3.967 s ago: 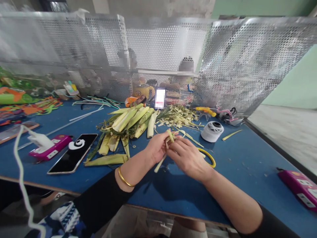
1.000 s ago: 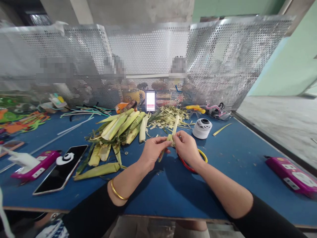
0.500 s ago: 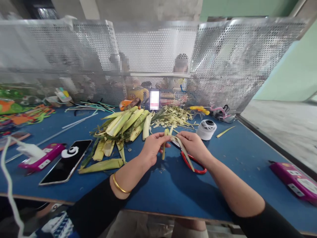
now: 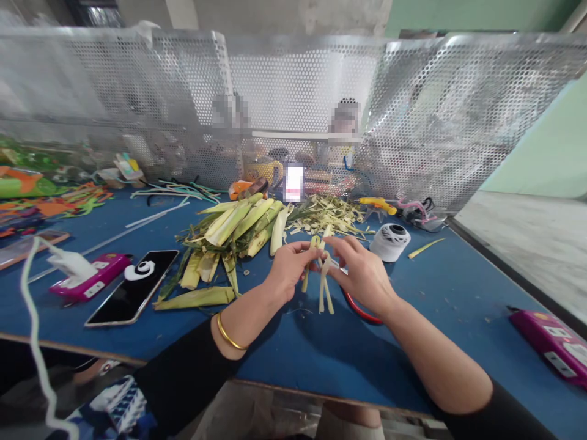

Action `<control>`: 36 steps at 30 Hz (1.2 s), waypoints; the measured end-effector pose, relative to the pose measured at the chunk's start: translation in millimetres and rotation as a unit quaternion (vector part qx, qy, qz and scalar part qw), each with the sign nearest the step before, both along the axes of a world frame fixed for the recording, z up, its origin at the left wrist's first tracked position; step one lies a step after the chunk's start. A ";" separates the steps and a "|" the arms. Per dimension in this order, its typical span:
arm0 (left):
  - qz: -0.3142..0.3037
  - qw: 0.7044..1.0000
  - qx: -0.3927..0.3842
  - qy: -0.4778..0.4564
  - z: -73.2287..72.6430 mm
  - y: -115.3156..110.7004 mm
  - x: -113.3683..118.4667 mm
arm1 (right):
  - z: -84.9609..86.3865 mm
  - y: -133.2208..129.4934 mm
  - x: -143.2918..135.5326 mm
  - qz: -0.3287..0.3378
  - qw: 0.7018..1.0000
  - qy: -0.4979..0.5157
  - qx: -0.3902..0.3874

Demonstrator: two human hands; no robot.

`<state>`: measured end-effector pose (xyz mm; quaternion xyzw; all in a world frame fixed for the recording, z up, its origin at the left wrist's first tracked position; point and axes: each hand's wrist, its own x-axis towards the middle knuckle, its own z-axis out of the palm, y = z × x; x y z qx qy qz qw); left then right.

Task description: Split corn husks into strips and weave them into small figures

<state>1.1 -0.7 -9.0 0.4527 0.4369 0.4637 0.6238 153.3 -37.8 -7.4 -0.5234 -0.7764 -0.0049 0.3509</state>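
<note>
Between the thumb and fingers of my left hand (image 4: 288, 269), narrow pale-green corn husk strips (image 4: 326, 294) are pinched. One strip is bent over into a loop at the top, and two tails hang down. My right hand (image 4: 367, 275) is at the same strips, its index finger on the upper part and its thumb lower by the fold. Beneath the right hand lie red-handled scissors (image 4: 364, 313), mostly covered by it. A spool of white thread (image 4: 389, 245) stands just beyond that hand. To the left is a heap of corn husks (image 4: 243, 226).
Shredded husk (image 4: 332, 214) is piled at the back before a perforated metal screen (image 4: 298, 73). On the left are a phone (image 4: 132, 290) and a purple power strip (image 4: 92, 278) with a white cable. Another purple power strip (image 4: 550, 342) is at right. People sit behind the screen.
The long strip that slanted right over the scissors now hangs folded as two tails below my fingers. My right hand has turned, fingers more spread over the strips. The view has shifted slightly.
</note>
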 end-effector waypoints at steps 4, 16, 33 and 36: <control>-0.017 0.999 0.023 0.034 0.5 -0.1 -1.0 | 7.0 -6.2 -0.7 0.131 0.990 -0.001 0.051; -0.036 0.995 0.034 0.090 8.3 -5.2 -0.9 | 16.5 1.6 7.1 0.068 0.913 0.370 -0.155; -0.014 0.986 0.102 0.135 6.7 -5.8 -0.5 | 7.2 8.9 9.4 0.021 0.910 0.264 -0.320; -0.023 0.980 0.128 0.149 4.7 -4.6 -0.7 | 5.9 9.7 9.5 0.019 0.917 0.251 -0.309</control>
